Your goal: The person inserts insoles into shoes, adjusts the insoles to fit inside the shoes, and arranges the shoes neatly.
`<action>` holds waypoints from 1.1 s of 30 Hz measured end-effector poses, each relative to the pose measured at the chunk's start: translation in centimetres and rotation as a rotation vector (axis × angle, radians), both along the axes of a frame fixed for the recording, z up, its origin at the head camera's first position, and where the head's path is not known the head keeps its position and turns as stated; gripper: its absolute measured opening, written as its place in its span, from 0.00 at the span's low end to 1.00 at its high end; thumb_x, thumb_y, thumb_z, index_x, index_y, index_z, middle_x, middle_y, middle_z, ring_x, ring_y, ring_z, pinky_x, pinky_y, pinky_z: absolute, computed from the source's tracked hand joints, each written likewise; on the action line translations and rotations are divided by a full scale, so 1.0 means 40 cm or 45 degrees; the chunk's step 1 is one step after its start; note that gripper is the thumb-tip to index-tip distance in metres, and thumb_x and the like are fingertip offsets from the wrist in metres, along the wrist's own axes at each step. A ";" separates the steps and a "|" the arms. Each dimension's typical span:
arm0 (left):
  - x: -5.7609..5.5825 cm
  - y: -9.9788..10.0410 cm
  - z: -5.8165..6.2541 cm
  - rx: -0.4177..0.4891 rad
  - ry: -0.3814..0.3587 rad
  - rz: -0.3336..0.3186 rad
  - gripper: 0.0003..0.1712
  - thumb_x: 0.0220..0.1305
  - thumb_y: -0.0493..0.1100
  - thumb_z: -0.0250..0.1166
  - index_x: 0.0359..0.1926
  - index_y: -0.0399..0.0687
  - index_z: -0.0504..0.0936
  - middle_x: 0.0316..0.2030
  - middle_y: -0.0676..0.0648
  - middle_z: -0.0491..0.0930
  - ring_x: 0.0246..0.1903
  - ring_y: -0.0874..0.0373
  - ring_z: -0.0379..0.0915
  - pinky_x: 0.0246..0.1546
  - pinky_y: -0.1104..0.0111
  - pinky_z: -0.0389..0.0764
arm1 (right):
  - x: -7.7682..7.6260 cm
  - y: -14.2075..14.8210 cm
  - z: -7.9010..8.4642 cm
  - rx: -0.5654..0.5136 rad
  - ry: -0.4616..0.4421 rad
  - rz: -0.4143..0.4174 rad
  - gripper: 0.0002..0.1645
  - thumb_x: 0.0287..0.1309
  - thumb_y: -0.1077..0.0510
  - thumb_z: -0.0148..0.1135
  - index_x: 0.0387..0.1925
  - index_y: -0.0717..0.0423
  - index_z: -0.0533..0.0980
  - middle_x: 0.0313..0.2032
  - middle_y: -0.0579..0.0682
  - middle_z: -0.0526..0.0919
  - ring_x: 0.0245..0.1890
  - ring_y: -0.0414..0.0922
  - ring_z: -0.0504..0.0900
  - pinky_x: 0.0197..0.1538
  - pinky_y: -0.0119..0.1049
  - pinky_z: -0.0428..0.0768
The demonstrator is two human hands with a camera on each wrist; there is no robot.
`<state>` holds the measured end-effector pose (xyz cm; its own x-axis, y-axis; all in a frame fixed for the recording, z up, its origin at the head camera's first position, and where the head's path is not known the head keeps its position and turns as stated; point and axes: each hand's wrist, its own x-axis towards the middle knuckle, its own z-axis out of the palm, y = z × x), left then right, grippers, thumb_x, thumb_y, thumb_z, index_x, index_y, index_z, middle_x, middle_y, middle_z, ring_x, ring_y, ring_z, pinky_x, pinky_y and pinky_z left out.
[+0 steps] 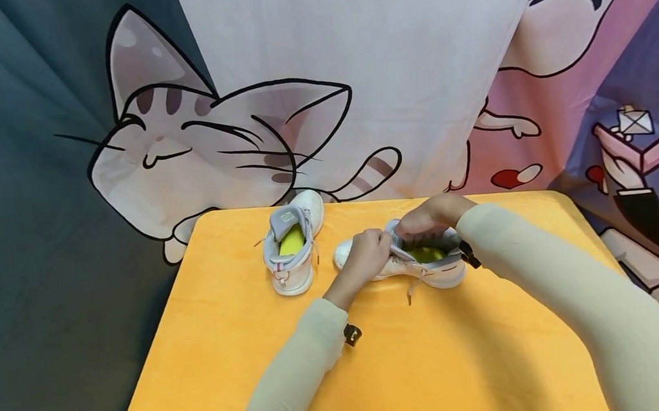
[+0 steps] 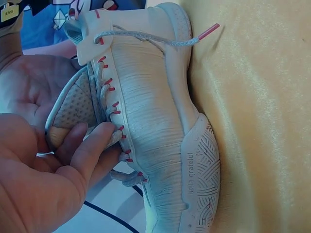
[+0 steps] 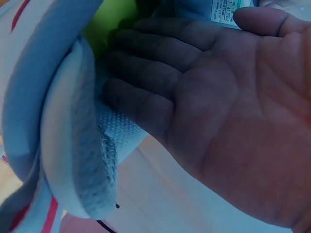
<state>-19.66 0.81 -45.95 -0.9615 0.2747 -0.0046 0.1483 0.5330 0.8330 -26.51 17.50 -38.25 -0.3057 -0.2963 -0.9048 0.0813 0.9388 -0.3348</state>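
A pale sneaker (image 1: pixel 448 276) lies on the table with its toe toward the left, and a yellow-green insole (image 1: pixel 428 254) shows inside its opening. My left hand (image 1: pixel 366 254) pinches the shoe's padded tongue (image 2: pixel 76 104) beside the laced eyelets. From the other side my right hand (image 1: pixel 431 215) reaches into the opening, fingers extended, their tips in shadow near the insole. In the right wrist view the tongue's thick edge (image 3: pixel 73 131) stands beside those fingers. A lace (image 2: pixel 141 35) with a red tip hangs over the shoe's side.
The matching sneaker (image 1: pixel 291 279) stands to the left, toe pointing to the back, with a yellow-green insole (image 1: pixel 292 240) in it. A yellow cloth covers the table (image 1: pixel 377 369). Behind its far edge hangs a cartoon-printed curtain (image 1: pixel 375 47).
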 end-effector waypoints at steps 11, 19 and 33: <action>0.012 0.001 -0.013 -0.012 0.001 -0.011 0.28 0.79 0.46 0.43 0.15 0.51 0.61 0.12 0.53 0.58 0.12 0.61 0.49 0.16 0.70 0.59 | 0.009 -0.004 -0.033 0.054 0.014 -0.086 0.18 0.67 0.44 0.41 0.33 0.53 0.66 0.35 0.47 0.66 0.40 0.46 0.68 0.48 0.41 0.63; 0.007 -0.003 -0.009 -0.021 0.013 -0.017 0.28 0.79 0.47 0.42 0.15 0.51 0.61 0.12 0.53 0.57 0.12 0.61 0.48 0.15 0.70 0.58 | 0.003 -0.002 -0.033 0.021 0.030 -0.065 0.17 0.69 0.44 0.43 0.36 0.54 0.66 0.37 0.49 0.66 0.44 0.48 0.69 0.51 0.43 0.63; 0.009 0.001 -0.009 -0.026 -0.013 0.017 0.29 0.79 0.49 0.45 0.15 0.51 0.60 0.12 0.53 0.57 0.12 0.61 0.48 0.15 0.70 0.59 | 0.028 0.017 -0.012 0.082 0.094 -0.079 0.17 0.71 0.46 0.42 0.40 0.56 0.66 0.40 0.50 0.66 0.44 0.48 0.68 0.49 0.40 0.63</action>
<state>-19.30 0.86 -46.33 -0.9649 0.2618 -0.0199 0.1327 0.5517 0.8234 -25.38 18.17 -38.75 -0.3882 -0.2167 -0.8958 0.1171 0.9525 -0.2811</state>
